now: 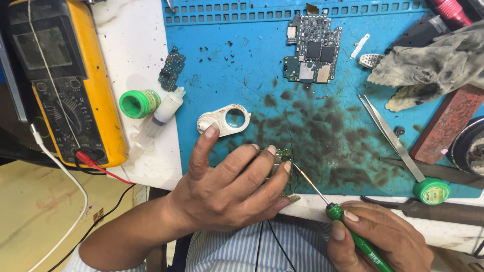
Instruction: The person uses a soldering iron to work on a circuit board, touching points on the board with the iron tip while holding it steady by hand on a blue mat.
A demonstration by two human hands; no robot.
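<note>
Small circuit board (286, 160) pinned by left hand (227, 186), green screwdriver (353, 234) touching it.

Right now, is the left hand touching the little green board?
Touching. The head view shows the left hand's fingertips pressing on the little green board.
</note>
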